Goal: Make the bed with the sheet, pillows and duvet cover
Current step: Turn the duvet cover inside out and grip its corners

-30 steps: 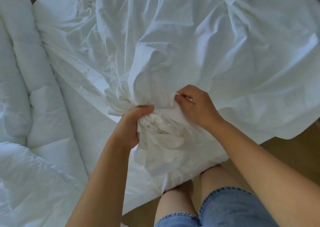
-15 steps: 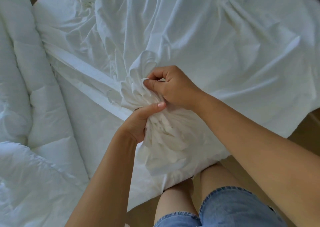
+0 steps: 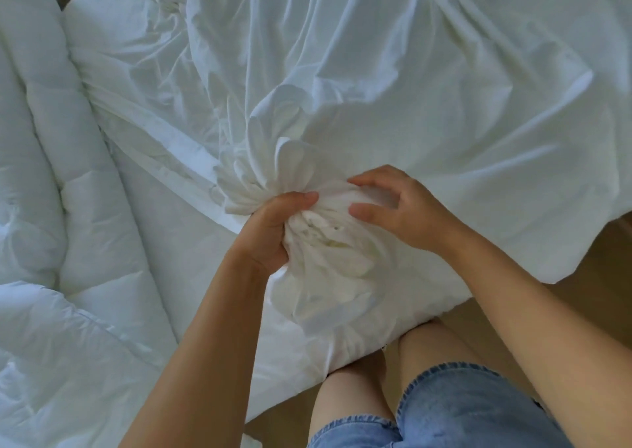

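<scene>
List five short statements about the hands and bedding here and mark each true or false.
1. The left hand grips a bunched gather of the white duvet cover. True.
2. The right hand rests on the person's knee, away from the fabric. False: its fingertips touch the gather right beside the left hand.
3. A quilted duvet lies to the left of the cover. True.
4. The person wears long black trousers. False: they wear blue denim shorts with bare knees.
5. The cover's edge hangs over a light-brown floor. True.
</scene>
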Demonstrator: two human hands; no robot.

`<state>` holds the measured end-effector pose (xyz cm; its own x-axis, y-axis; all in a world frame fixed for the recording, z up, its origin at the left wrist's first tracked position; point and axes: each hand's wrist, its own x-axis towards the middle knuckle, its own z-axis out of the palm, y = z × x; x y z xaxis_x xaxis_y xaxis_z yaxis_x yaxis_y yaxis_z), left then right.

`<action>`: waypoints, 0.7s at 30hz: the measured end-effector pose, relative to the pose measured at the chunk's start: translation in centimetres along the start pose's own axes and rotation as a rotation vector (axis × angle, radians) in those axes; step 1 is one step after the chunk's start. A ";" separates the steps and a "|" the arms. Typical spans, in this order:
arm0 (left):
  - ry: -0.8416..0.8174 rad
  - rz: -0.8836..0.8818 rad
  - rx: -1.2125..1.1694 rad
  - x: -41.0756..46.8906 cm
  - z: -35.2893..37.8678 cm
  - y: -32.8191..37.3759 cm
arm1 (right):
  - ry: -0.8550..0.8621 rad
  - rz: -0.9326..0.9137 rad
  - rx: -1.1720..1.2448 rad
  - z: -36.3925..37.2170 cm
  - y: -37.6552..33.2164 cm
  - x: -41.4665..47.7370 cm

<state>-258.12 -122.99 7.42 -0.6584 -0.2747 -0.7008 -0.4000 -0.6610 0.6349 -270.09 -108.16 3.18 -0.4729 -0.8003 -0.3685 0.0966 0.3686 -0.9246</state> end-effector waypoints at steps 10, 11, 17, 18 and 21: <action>0.033 -0.197 0.359 2.2 2.0 0.6 | 0.186 -0.175 0.087 -2.0 -1.2 1.0; 0.024 -0.198 0.386 2.4 2.6 0.6 | 0.165 -0.224 0.109 -1.9 -1.9 1.2; -0.022 0.049 0.185 3.3 3.8 1.1 | -0.038 -0.170 0.310 -1.3 -4.7 3.9; -0.026 0.081 0.133 3.4 3.7 1.2 | -0.053 -0.165 0.352 -1.3 -5.0 4.2; -0.047 0.032 0.148 3.7 4.0 1.2 | -0.051 -0.164 0.353 -1.4 -5.7 4.8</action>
<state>-263.57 -121.97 6.90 -0.6997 -0.2587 -0.6660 -0.4657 -0.5418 0.6997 -274.10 -113.44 6.80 -0.4639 -0.8607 -0.2095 0.3231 0.0558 -0.9447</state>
